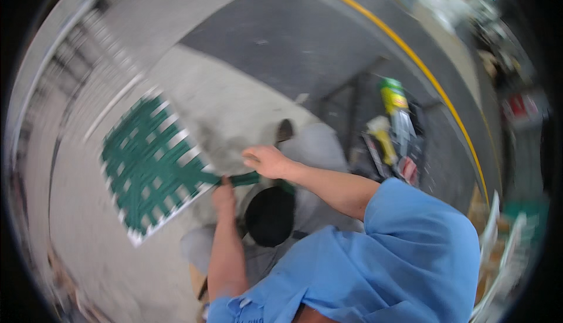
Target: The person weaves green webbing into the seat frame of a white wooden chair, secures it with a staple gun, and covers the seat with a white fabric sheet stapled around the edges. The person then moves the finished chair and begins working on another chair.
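A woven panel of green straps on a white frame [143,164] stands tilted at the left. From its right corner a green strap [243,179] runs toward my right hand. My left hand [224,195] is closed on the strap beside the frame's corner. My right hand [268,162] is curled, with the strap running in under it; motion blur and the back of the hand hide its grip. Below my hands, between my legs, is a black round object [270,216], its kind unclear.
At the right, a dark stand [355,88] is beside a green-and-yellow container [393,95] and a yellow item [382,138]. A yellow line [410,53] curves across the dark floor. White-edged racks [76,59] fill the far left.
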Motion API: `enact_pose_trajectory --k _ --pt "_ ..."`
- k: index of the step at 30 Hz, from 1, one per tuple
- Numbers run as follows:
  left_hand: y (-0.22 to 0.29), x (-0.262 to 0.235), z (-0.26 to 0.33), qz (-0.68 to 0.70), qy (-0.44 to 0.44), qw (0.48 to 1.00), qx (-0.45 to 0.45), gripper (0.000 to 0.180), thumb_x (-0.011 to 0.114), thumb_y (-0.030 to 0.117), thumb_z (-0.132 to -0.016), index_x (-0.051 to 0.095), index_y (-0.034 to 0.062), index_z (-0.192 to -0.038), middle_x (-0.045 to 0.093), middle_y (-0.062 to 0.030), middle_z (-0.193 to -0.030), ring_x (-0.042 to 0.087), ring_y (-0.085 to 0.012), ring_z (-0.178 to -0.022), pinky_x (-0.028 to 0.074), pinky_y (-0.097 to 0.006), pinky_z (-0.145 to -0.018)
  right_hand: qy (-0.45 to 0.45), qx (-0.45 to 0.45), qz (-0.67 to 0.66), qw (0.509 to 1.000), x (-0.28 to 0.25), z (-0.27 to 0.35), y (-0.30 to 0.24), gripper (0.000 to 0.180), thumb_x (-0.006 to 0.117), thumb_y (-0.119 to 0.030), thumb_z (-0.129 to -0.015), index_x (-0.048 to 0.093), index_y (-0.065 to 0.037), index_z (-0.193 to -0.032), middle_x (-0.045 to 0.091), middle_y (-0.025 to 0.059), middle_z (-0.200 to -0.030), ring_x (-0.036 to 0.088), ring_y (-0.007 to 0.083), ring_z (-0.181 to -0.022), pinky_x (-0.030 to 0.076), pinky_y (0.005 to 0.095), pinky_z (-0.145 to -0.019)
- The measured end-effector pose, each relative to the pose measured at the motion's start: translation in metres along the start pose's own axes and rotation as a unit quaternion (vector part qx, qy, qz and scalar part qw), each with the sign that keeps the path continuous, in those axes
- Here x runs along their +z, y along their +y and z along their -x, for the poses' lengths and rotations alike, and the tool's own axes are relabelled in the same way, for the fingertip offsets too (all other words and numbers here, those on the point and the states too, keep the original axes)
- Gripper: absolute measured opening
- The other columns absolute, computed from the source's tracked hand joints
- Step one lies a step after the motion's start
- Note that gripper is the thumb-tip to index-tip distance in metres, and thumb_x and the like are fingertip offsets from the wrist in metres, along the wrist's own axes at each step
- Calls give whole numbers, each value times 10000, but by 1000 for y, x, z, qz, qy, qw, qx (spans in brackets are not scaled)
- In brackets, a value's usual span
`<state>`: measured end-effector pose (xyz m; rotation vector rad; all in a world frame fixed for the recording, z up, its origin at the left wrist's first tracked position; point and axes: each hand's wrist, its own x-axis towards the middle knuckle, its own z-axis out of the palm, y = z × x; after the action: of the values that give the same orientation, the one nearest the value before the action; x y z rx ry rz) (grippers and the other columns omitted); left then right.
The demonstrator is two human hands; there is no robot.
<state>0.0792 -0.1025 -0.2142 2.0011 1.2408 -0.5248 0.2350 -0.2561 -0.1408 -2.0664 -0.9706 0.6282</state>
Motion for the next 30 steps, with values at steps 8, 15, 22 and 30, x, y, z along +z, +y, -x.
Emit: enact_pose_trajectory --k 8,15,22,30 --pt "15 6 4 -12 86 995 55 819 308 619 -1070 709 -93 -1123 702 -317 -1138 656 -471 -1113 506 -543 -938 289 320 329 840 -262 204 84 450 779 -297 -845 676 -15 -1179 711 218 -1119 688 384 -1061 546 444 -878" --pt "6 -12 -4 -59 80 995 12 765 297 616 -1064 711 -17 -1177 725 -242 -1177 677 -412 -1154 447 -548 -1072 180 433 92 878 -257 215 139 495 855 -163 -672 686 32 -1095 733 134 -981 693 246 -888 542 392 -792" --pt "-17 -6 -6 -58 113 991 44 719 288 575 -1083 702 3 -1216 743 -208 -1149 701 -370 -1120 368 -622 -1137 199 271 20 942 -250 160 67 494 725 -23 -688 646 -4 -1176 686 75 -914 636 190 -707 527 335 -626" --pt "-16 -1 -9 -24 89 994 59 683 308 592 -1074 715 68 -1234 731 -192 -1200 679 -356 -1167 321 -617 -1178 -59 144 -95 983 -148 6 -135 475 824 -391 -888 710 -17 -1157 692 21 -872 580 102 -626 483 285 -557"
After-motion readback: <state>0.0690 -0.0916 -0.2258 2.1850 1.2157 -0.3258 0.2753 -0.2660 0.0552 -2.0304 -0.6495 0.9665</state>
